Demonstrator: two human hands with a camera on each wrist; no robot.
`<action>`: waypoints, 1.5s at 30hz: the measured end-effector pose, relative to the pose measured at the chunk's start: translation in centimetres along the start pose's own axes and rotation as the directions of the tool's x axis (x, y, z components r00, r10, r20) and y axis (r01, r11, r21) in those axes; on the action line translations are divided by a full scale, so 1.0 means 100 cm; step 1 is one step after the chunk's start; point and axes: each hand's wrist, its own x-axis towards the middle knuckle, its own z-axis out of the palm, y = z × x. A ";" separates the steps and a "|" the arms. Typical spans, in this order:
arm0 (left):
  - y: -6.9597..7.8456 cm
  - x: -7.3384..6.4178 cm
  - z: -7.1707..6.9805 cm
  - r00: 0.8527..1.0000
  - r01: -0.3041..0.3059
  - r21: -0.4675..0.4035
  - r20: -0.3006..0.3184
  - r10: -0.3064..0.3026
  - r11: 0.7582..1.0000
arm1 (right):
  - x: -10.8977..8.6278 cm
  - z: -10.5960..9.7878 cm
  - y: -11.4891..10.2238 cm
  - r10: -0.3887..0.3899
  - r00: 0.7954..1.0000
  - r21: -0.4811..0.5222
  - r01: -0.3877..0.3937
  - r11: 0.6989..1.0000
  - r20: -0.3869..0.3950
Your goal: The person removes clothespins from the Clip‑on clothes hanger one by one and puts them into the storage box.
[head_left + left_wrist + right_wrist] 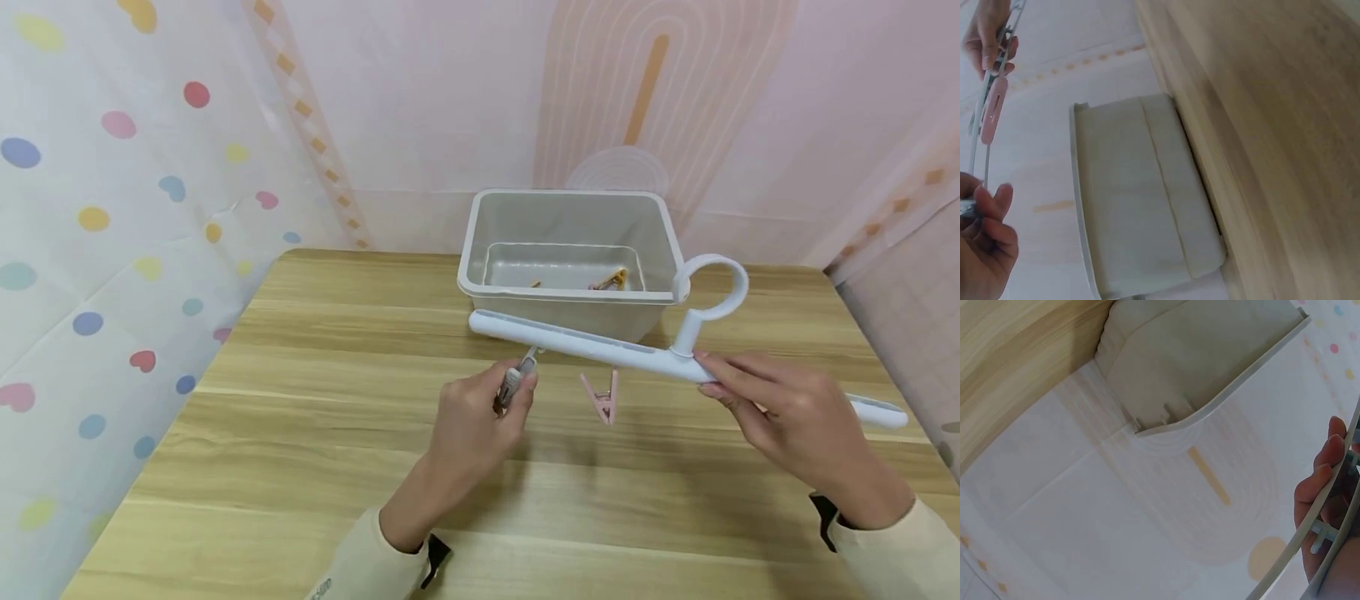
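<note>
Hanger [585, 343] is slanting across between the grips; right grip [795, 408] is pinching it just right of the hook [740, 287]. Left grip [474, 417] is holding a gray clip [511, 386], tip pointing up at the hanger's underside, near its left end. Pink clip [606, 407] is hanging below the hanger, between both grips. Box [600, 315] is standing beyond the grips on the table [300, 417], orange clip [617, 279] lying inside.

Left fingers [486, 387] curled in a grip, right fingers [738, 378] pointing leftward in a pinch
</note>
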 end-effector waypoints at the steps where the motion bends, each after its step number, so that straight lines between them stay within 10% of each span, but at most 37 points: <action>1: -0.002 0.001 -0.002 1.000 0.002 -0.015 0.015 -0.002 1.000 | 0.000 -0.001 0.000 0.003 1.000 0.005 -0.003 1.000 -0.014; 11: -0.035 0.053 -0.031 0.968 0.064 0.226 0.223 -0.116 0.972 | -0.006 -0.008 0.004 0.004 0.998 0.043 -0.001 0.999 -0.064; 20: -0.064 0.129 -0.016 0.930 0.038 0.426 0.317 -0.188 0.904 | -0.012 -0.011 0.004 0.029 0.999 0.027 -0.029 0.999 -0.025; 31: -0.079 0.177 0.024 0.818 0.009 0.572 0.468 -0.335 0.820 | -0.008 -0.011 0.001 0.020 1.000 0.034 -0.020 0.999 -0.001; 36: -0.086 0.183 0.027 0.784 0.006 0.556 0.513 -0.349 0.831 | -0.008 -0.011 0.001 0.020 1.000 0.026 -0.020 0.999 0.007; 45: -0.097 0.182 0.027 0.809 0.046 0.432 0.513 -0.288 0.900 | -0.010 -0.013 0.001 0.022 0.999 0.024 -0.022 0.999 0.028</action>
